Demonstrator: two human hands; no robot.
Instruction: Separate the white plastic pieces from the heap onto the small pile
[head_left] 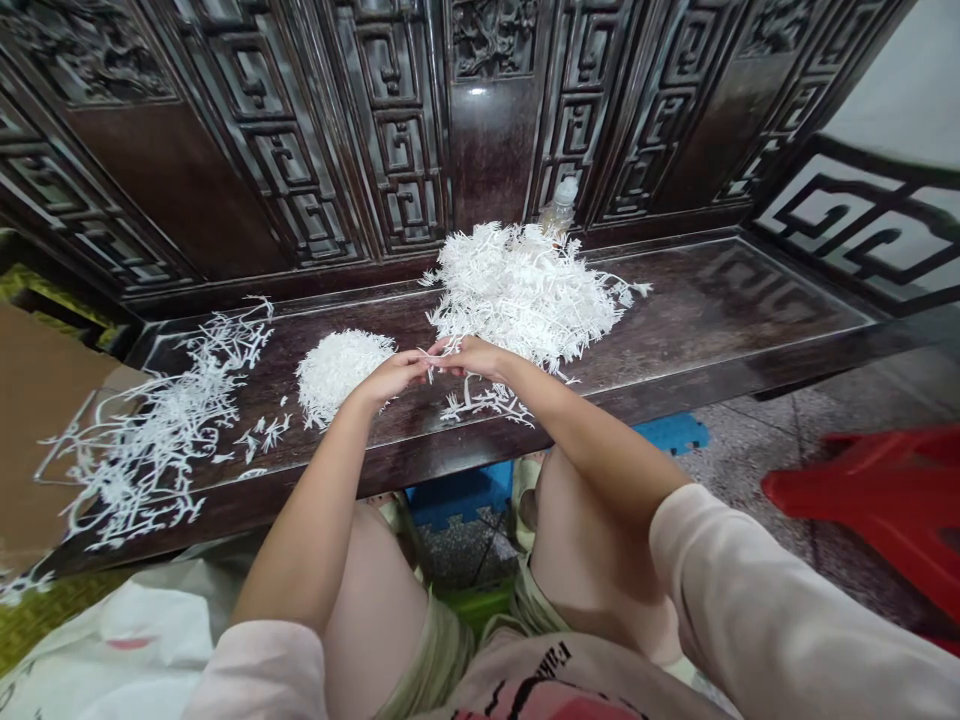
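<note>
At the left lay a tangle of white stems [161,440], then a small white heap [334,380]. The left hand [397,376] and the right hand [475,357] were pinching a thin white piece [430,358] between them, before the large white heap [525,290].

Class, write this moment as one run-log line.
left hand, right hand: holding white sprig | beyond: large white pile | by left hand: smaller white mound | surface: dark bench
</note>
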